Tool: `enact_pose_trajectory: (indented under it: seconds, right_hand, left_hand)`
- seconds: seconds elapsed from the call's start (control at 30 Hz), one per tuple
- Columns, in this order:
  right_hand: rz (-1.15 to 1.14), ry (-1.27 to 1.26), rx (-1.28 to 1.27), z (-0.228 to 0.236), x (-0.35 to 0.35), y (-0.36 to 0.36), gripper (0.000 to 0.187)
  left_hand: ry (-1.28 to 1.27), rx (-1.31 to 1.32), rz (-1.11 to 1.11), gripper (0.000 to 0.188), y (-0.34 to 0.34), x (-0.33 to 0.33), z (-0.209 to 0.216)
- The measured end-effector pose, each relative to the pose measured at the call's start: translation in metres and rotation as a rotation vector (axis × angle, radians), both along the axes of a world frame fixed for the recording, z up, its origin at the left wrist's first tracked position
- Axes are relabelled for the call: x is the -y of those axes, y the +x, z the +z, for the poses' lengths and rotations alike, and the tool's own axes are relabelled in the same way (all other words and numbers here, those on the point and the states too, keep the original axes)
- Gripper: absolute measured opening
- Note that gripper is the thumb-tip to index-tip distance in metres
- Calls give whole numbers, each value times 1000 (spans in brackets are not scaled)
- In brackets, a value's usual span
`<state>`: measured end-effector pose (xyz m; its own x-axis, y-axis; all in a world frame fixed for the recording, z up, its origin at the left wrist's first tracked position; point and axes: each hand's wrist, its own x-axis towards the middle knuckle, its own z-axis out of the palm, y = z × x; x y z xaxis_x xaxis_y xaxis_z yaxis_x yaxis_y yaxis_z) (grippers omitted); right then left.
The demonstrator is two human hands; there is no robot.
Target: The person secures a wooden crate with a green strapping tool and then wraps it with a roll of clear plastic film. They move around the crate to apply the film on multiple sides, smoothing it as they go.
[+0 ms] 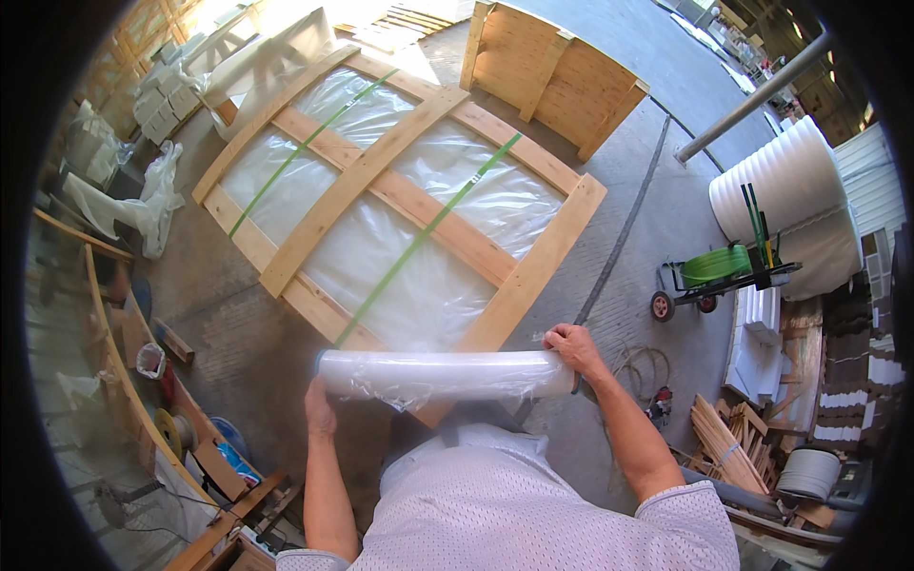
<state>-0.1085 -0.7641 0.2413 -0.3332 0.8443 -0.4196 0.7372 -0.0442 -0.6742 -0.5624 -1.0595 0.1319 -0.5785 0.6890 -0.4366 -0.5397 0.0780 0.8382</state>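
A wide roll of clear stretch film [447, 375] lies crosswise in front of my body, held level between both hands. My left hand [320, 411] grips its left end, with most of the fingers hidden behind the roll. At the other end, my right hand [574, 349] is closed on the end of the roll. A loose, wrinkled edge of film hangs along the underside. Just beyond the roll stands a large wooden crate [367, 179] with a plank frame over film-covered contents. Two green straps [428, 234] run across it.
An upright plywood panel [547, 76] stands behind the crate. To the right are a wheeled strapping cart [719, 269], large white foam rolls [781, 186] and a wood-strip pile [733, 443]. A dark hose [628, 214] crosses the floor. Crumpled plastic [152, 205] lies at left.
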Motion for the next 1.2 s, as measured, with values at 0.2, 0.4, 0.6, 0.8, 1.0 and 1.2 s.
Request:
enact_pose_trajectory:
  seconds: [0.2,0.4,0.6,0.8,1.0,1.2]
  right_hand:
    - [-563,-421,-928,38,9,-6,15]
    - [-206,-223,-528,82,25,-27,24]
    - [362,265,-45,72,33,-63,59]
    - [439,373,-98,45,32,-95,24]
    - [164,292,-468,68,45,-109,7]
    - [341,294,-498,105,63,-112,6]
  left_hand:
    - [-66,-118,-16,34,-3,-18,11]
    - [-267,-282,-3,37,-10,-49,19]
    - [-315,-319,36,36,-10,-61,20]
    - [-449,-461,8,41,-12,-63,23]
    - [-572,-916,79,36,4,-77,47]
    - [-444,-1521,-235,21,16,-95,85]
